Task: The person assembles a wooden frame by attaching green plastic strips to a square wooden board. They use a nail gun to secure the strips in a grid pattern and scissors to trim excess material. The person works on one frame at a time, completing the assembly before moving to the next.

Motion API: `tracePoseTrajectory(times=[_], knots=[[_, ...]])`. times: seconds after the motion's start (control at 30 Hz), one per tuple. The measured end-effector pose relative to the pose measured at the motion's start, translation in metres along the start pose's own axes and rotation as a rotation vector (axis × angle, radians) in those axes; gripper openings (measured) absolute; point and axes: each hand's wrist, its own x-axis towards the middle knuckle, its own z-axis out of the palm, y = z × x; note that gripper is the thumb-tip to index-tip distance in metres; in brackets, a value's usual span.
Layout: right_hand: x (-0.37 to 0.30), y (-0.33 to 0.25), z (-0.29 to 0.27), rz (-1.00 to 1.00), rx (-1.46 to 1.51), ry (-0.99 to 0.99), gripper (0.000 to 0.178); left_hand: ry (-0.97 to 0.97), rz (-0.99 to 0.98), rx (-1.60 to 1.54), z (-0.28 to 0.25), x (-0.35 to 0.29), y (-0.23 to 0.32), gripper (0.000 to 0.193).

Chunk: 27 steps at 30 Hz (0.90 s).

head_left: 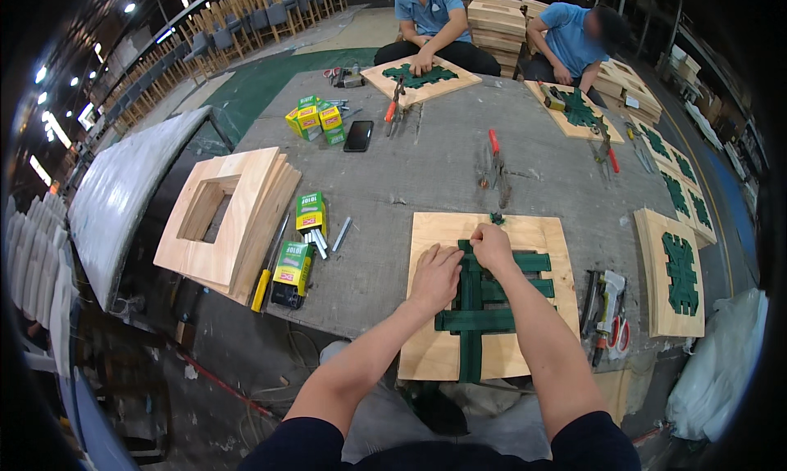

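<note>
A square plywood panel (533, 229) lies at the table's near edge, with dark green webbing straps (475, 319) crossing over the opening in its middle. My left hand (437, 276) rests on the panel's upper left part, fingers bent together and closed on the edge of the lengthwise strap near its far end. My right hand (493, 248) is closed in a pinch on the far end of the same strap, right beside my left fingertips. The strap end between the fingers is mostly hidden. A small dark green scrap (497, 218) sits just beyond my right hand.
Plywood frames (201, 250) are stacked at left, beside staple boxes (293, 266) and a yellow-handled tool (261, 291). Red-handled pliers (493, 143) lie ahead. A staple gun (609, 299) and scissors (620, 336) lie right, near webbed panels (656, 307). Two people work on panels across the table.
</note>
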Motion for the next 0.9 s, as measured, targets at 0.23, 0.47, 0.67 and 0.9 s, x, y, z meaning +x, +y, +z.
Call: tracePoseTrajectory(times=[0.23,0.47,0.67,0.9], knots=[[-0.004,0.009,-0.007,0.048,0.097,0.03,0.008,-0.216,0.05,0.242,0.02,0.014,-0.012,0.047],[-0.003,0.014,-0.008,0.068,0.102,-0.014,0.008,-0.245,0.04,0.19,0.017,0.015,-0.014,0.047],[-0.002,0.017,-0.007,0.006,0.005,0.037,0.009,-0.251,0.066,0.222,0.018,0.016,-0.011,0.047],[0.005,0.005,-0.013,0.086,-0.026,-0.049,0.007,0.031,-0.194,-0.154,0.018,0.017,-0.027,0.046]])
